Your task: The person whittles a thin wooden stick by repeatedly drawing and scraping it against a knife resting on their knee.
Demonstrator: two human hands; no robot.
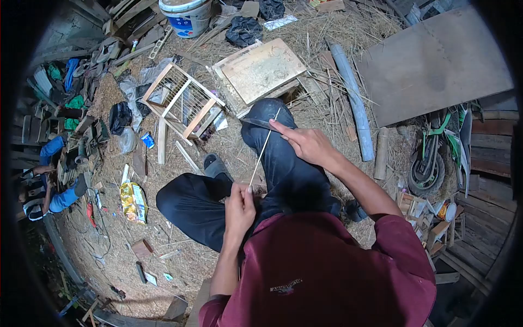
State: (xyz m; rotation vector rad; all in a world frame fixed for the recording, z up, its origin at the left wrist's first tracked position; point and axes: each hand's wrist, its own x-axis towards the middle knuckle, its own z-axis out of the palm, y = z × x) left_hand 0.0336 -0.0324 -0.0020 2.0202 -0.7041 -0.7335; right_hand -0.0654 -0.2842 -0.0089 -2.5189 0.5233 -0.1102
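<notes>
A thin bamboo stick (pixel 262 150) slants up across my lap. Its lower end is pinched in the closed fingers of my left hand (pixel 239 209). Over my raised knee, my right hand (pixel 309 145) is closed on a knife, its handle hidden in the palm. The dark knife blade (pixel 257 123) points left and crosses the stick near its upper end, with my index finger stretched along there. Just beyond the knee stands a low wooden block with a board on top (pixel 264 71). To its left, a small wooden cage frame with thin bars (pixel 185 103) leans on the ground.
A white bucket (pixel 187 19) stands at the back. On the right are a blue-grey pole (pixel 354 103), a large flat board (pixel 436 65) and a green motorbike (pixel 436 147). A yellow packet (pixel 133 201) lies left. Another person (pixel 54 185) sits at far left.
</notes>
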